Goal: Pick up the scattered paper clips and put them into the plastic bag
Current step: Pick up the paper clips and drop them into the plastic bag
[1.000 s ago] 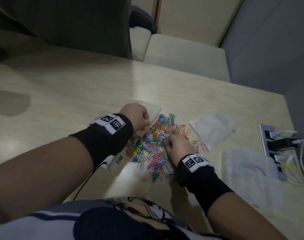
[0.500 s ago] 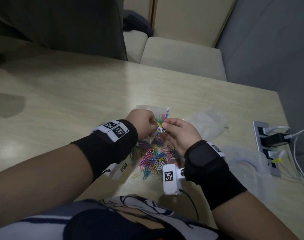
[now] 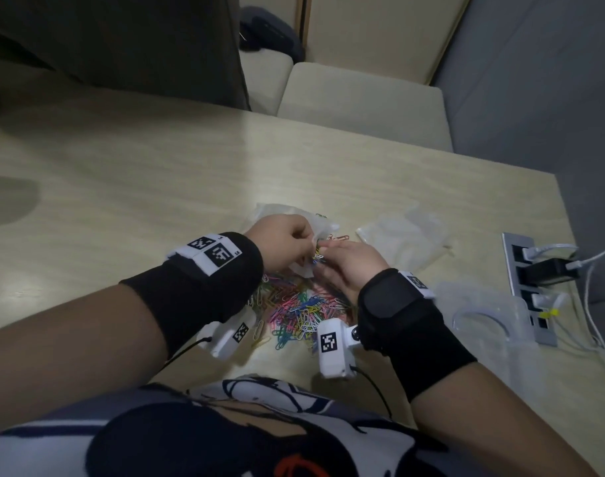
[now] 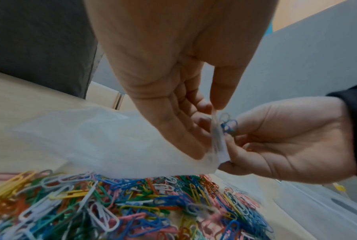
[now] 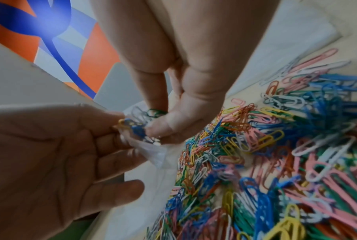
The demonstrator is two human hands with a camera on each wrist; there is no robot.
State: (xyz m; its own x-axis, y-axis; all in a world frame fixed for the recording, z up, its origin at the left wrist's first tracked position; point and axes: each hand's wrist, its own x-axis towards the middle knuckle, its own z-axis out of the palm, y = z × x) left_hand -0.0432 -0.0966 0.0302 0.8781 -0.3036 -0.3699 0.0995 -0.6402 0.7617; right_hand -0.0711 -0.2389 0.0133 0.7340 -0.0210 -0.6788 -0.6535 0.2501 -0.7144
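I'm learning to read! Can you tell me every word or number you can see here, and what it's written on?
No words or numbers can be read.
The square black-and-white tags on the left wristband and on the wrist cameras are code patterns, not letters.
Tiny marks beside the wristband's tags are too small to read.
The shirt shows a drawing, not letters.

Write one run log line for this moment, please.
left hand: holds plastic bag mouth | right hand: pinches clip bunch at mouth | pile: on table
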